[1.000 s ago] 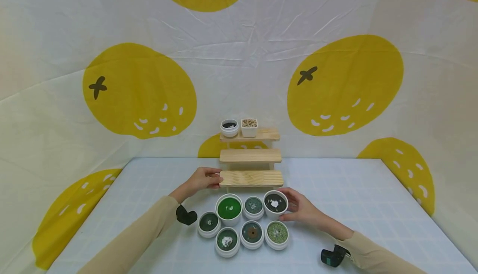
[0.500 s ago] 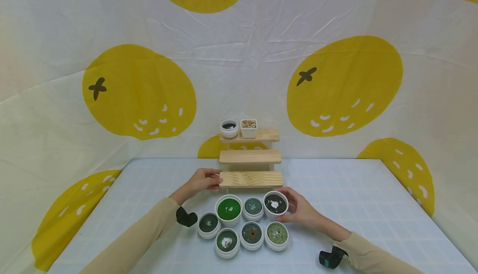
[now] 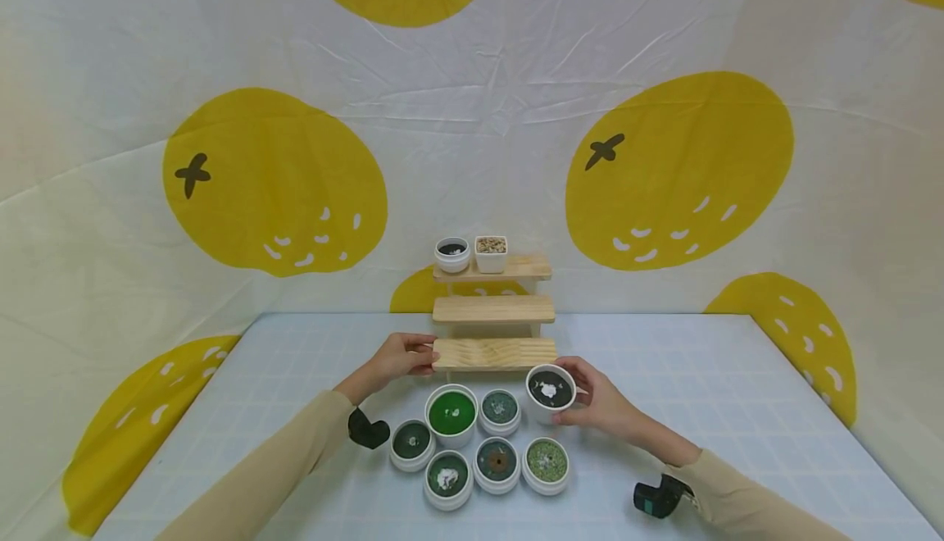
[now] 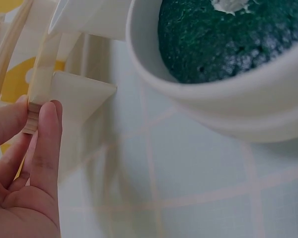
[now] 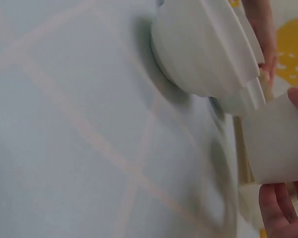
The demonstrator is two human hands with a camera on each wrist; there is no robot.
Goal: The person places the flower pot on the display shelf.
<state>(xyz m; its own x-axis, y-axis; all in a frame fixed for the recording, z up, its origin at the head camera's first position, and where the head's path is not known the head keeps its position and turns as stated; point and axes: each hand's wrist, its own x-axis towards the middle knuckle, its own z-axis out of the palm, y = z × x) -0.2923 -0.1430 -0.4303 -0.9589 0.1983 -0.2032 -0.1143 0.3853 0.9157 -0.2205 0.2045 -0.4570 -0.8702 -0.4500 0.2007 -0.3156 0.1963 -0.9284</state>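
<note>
In the head view my left hand (image 3: 398,356) pinches the left end of the lowest board of a three-tier wooden stand (image 3: 494,354). The left wrist view has thumb and fingers (image 4: 45,148) on either side of the board's end. My right hand (image 3: 601,397) grips a round white pot (image 3: 551,389) with a dark filling and a white patch on top. This pot is raised close to the board's right front corner, slightly tilted. Seen from the right wrist, the fingers (image 5: 273,210) hold the smooth white side of the pot.
Several white round pots with green or dark fillings stand in front of the stand, among them a bright green one (image 3: 452,412) and a speckled one (image 3: 547,463). On the top board are a round dark-filled pot (image 3: 452,256) and a square pot (image 3: 491,256) of pale pebbles.
My right hand has lifted the dark-filled pot from its place beside the other pots and moved it slightly right and toward the stand. The left hand has stayed on the board.
</note>
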